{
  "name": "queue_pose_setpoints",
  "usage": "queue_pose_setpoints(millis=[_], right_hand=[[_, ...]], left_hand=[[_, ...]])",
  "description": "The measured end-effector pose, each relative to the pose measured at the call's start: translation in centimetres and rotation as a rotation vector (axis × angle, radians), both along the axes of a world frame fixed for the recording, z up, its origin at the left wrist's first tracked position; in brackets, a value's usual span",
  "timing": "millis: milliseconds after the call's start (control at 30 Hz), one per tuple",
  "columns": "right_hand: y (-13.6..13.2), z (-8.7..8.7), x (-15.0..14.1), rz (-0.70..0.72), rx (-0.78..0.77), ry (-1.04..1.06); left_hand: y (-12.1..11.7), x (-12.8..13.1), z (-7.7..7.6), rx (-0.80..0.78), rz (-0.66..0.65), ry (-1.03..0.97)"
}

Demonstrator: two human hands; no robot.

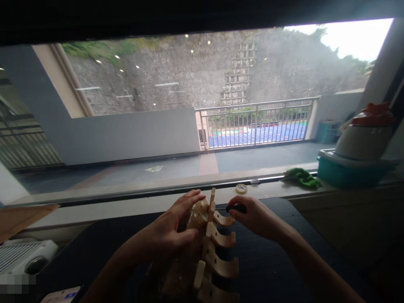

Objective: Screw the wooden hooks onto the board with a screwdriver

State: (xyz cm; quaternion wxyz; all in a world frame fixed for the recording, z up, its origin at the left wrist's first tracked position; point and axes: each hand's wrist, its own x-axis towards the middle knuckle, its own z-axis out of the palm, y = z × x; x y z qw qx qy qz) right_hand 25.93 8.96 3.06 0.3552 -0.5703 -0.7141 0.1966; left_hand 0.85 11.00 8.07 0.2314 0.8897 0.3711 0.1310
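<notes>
Dark wooden tabletop (261, 269), lower centre: our right hand (259, 215) grips a black-handled tool (239, 208) beside a pale curved-armed wooden rack (224, 267); our left hand (162, 231) is apart, its hold unclear.

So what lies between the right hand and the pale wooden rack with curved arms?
The thin shaft of a black-handled tool, between right hand and rack in the head view.

The dark table (261, 256) carries a wooden rack (223, 239) and probably a bag (198, 213).

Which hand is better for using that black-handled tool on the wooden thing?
Probably the right hand: it holds the tool, shaft pointing at the wooden rack. The left hand is on the other side.
</notes>
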Motion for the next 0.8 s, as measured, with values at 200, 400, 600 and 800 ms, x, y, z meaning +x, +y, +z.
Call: queue_pose_setpoints(millis=[200,400,600,800], right_hand=[[-0.8,1.0,0.1,0.012,0.055,-0.161],[-2.1,2.0,-0.2,0.150,0.081,-0.314],[-2.8,1.8,-1.8,0.182,0.070,-0.482],[-1.4,0.2,-1.0,0.249,-0.162,-0.106]], left_hand=[[2.4,1.2,-0.3,-0.069,0.035,-0.018],[1.6,0.3,0.7,-0.217,-0.094,-0.013],[1.3,1.1,0.8,-0.175,-0.145,-0.098],[1.7,1.0,0.3,-0.214,-0.166,-0.134]])
